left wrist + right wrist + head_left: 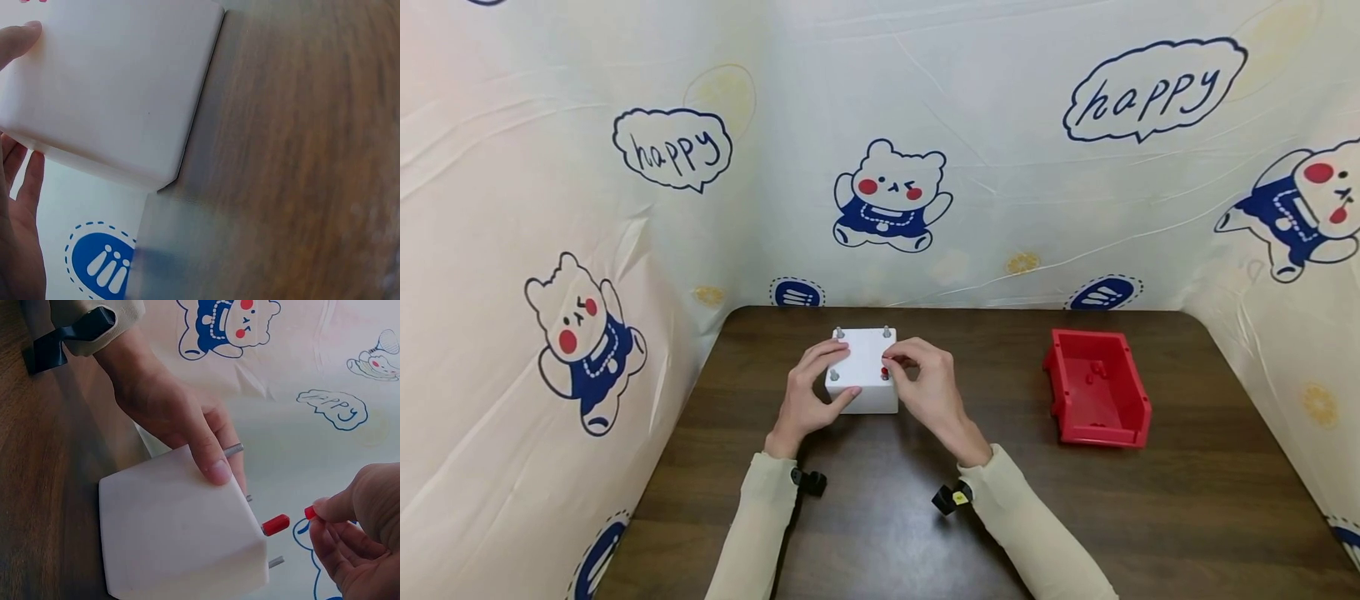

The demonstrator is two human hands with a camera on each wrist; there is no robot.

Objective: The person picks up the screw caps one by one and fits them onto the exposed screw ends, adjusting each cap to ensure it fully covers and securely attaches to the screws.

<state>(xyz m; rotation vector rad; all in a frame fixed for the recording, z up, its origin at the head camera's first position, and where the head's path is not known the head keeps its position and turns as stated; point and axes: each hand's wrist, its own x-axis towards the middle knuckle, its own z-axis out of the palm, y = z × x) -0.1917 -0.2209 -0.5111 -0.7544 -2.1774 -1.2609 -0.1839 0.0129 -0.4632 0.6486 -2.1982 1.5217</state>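
Observation:
A white box [867, 357] sits on the table with upright threaded metal studs [234, 450] at the corners of its top. One stud, at the near right corner, wears a red cap [276, 525]. My left hand [805, 398] holds the box from the left, its thumb against the front side and its fingers at the back left of the top. Thumb and index finger of my right hand [931, 385] pinch a second small red cap [310, 512]. In the right wrist view that cap hovers apart from the capped stud. The left wrist view shows mostly the box's plain front side.
To the right on the brown wooden table [895, 542] stands a red open bin [1101, 435], with several small red pieces [1097, 368] on its floor. A printed cloth curtain [1000, 250] closes off the back and both sides.

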